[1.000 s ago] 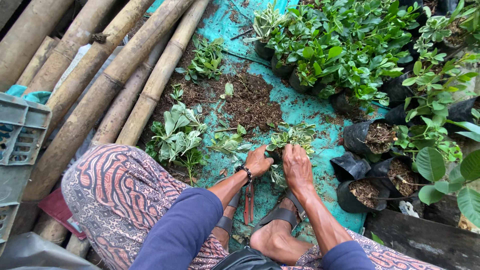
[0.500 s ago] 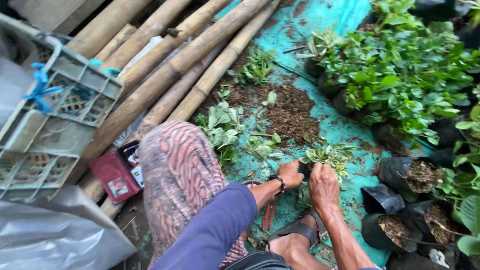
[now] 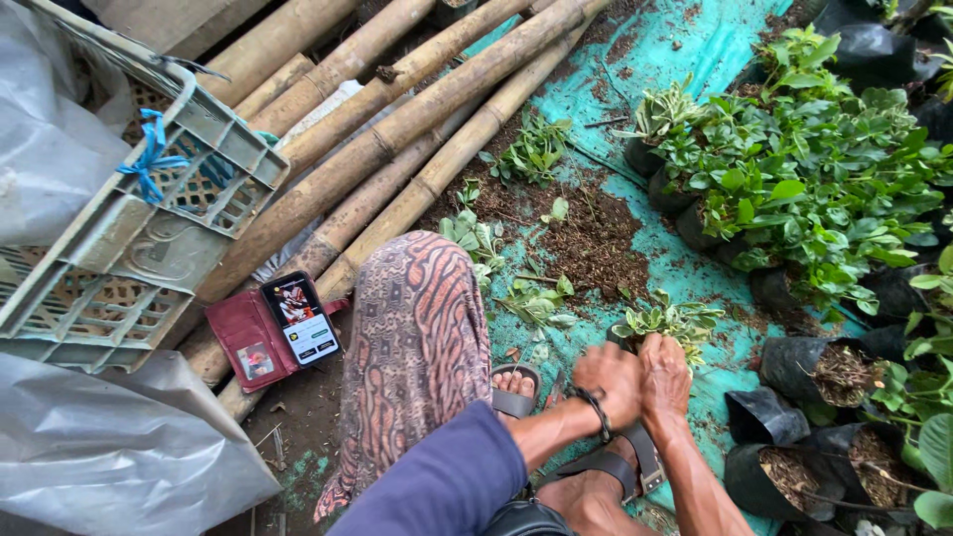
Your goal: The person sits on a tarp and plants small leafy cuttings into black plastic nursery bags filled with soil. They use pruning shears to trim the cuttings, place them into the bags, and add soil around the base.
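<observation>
Both hands (image 3: 640, 375) clasp seedling (image 3: 667, 320) — bamboo poles (image 3: 397, 129), crate (image 3: 129, 248) left

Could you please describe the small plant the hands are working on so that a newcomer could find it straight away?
Start from the teal tarp strewn with loose soil. At its near edge, the left hand and right hand press together around the small plant. Unlike the leafy plants in black bags to the right, it stands alone between two hands.
</observation>
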`<action>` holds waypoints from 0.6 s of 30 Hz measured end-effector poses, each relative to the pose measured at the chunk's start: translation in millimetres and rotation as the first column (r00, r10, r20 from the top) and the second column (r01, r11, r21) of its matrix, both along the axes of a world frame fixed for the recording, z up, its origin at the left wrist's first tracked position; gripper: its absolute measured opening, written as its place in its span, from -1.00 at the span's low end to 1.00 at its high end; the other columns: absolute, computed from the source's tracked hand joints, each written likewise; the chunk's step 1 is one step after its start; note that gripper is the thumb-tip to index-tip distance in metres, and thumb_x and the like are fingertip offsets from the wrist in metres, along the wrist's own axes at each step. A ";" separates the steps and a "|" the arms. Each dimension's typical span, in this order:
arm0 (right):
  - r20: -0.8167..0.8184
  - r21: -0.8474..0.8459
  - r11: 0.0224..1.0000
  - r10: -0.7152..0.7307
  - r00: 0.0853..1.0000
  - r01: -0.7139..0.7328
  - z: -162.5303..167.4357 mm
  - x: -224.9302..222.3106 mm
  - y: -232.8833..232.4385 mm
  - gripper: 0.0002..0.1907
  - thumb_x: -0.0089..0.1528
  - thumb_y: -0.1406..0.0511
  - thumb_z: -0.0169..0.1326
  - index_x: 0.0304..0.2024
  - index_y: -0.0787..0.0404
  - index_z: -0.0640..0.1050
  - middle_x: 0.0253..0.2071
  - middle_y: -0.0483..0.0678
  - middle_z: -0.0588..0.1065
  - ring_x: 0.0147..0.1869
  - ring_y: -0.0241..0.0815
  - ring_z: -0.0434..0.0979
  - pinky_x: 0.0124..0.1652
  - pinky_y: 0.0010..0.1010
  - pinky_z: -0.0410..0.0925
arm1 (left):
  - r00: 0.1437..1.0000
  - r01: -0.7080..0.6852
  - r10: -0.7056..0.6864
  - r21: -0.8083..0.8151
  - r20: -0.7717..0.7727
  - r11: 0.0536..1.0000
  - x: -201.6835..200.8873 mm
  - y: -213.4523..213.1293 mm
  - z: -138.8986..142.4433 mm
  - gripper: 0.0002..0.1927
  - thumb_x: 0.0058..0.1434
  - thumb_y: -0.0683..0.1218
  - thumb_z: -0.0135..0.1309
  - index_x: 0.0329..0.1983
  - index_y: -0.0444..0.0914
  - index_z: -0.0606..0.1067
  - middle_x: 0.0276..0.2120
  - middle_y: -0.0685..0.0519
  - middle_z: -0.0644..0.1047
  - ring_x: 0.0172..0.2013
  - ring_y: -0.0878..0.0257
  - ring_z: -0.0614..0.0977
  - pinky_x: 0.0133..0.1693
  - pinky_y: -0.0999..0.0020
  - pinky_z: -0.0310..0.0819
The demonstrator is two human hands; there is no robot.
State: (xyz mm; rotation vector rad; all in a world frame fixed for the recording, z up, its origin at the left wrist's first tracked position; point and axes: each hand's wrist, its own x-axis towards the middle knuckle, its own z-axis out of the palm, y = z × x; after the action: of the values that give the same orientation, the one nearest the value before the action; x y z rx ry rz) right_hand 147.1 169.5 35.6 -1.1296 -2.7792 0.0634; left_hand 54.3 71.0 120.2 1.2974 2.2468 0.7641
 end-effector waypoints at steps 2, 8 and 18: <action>-0.036 -0.136 0.991 0.014 0.999 -0.018 1.9 3.5 2.0 -0.75 0.07 0.26 0.09 -0.33 0.32 0.43 -0.32 0.18 0.45 -0.17 0.21 0.52 -0.26 -0.01 0.43 | 0.950 0.152 -0.187 0.157 0.248 0.976 -3.8 -28.5 58.6 -0.70 0.25 -0.05 0.09 -0.08 -0.35 0.58 -0.12 -0.22 0.62 -0.09 -0.06 0.65 -0.03 0.09 0.58; 0.005 -0.095 0.994 -0.050 0.999 0.050 -3.9 -1.3 8.0 -0.78 0.36 0.26 -0.02 -0.23 0.34 0.43 -0.22 0.21 0.48 -0.13 0.22 0.54 -0.18 0.00 0.44 | 0.862 -0.306 0.068 0.408 0.503 0.860 -127.7 -180.9 132.0 -0.81 0.28 -0.08 0.15 -0.07 -0.16 0.59 -0.24 0.10 0.67 -0.24 0.37 0.70 -0.22 0.42 0.65; 0.003 -0.107 0.992 -0.066 0.998 0.066 -18.6 7.6 11.0 -0.86 0.34 0.36 -0.07 -0.26 0.35 0.42 -0.22 0.20 0.49 -0.10 0.21 0.55 -0.16 -0.01 0.44 | 0.510 -0.836 0.831 0.098 -0.224 0.540 -282.0 -316.8 -60.7 -0.15 -0.04 0.12 0.39 0.28 -0.27 0.34 0.05 -0.31 0.42 0.08 -0.22 0.46 0.12 -0.09 0.33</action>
State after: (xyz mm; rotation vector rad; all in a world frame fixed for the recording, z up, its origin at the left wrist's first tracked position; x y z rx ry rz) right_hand 154.7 180.6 17.0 -1.2454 -2.7643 0.2082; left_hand -227.7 -245.8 59.6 0.1585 3.0876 0.8917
